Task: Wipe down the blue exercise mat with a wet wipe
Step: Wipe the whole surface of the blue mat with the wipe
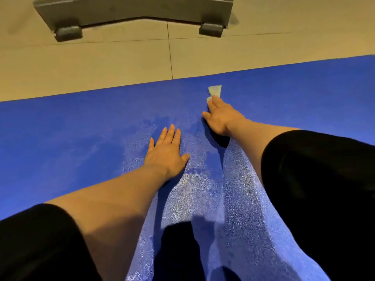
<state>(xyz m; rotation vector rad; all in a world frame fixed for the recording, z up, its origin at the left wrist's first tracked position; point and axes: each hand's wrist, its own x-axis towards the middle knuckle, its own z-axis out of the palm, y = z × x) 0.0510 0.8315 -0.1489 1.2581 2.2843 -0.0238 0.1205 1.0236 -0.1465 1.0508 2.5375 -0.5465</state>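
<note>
1. Right hand [221, 116]: reaches forward across the blue exercise mat [60, 128], palm down, its fingertips pressing on the near end of the wet wipe [214, 91]. The fingers lie fairly straight on top of the wipe; whether any finger curls round its edge cannot be told from this view.

2. Wet wipe: a small, pale, crumpled piece lying on the mat near its far edge. Its far end sticks out beyond the fingertips; the near end is under them.

3. Left hand [166, 153]: lies flat on the mat, fingers straight and close together, thumb spread to the side. It holds nothing. It sits nearer the person than the right hand, and the two are apart.

4. Blue exercise mat: runs across the whole view from left to right. A glistening, speckled band runs from the bottom of the view up between the two forearms to the hands; the surface to the left and far right looks flat and matt.

5. Both forearms are bare, with black sleeves [324, 179] at the upper arms.

6. Beyond the mat's far edge lies a beige tiled floor [101, 63]. On it, at the top of the view, stands a grey base [132, 9] with two block feet.
</note>
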